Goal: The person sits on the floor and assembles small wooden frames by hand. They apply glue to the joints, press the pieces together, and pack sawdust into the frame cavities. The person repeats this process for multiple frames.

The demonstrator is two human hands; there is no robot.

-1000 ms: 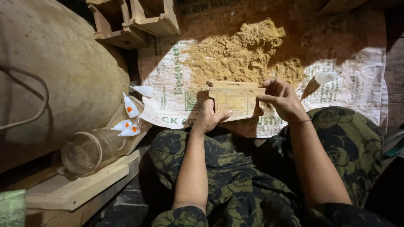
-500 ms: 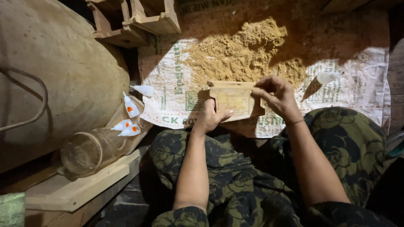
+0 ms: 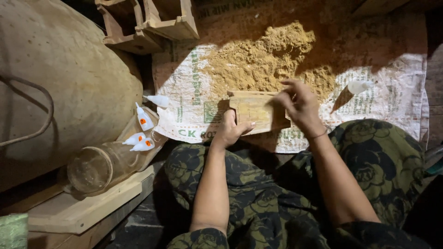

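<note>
Left hand [image 3: 230, 131] grips a small wooden box [image 3: 254, 110] (pale, rectangular); right hand [image 3: 300, 103], fingers loosely spread, touches its top beside coarse sawdust [image 3: 263, 60].

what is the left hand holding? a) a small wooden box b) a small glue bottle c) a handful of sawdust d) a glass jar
a: the left hand grips the near left end of the small wooden box, while the glue bottles and glass jar lie untouched off to the left.

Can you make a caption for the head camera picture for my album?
Left hand steadies a small wooden box while the right hand touches its top, beside a sawdust pile.
</note>
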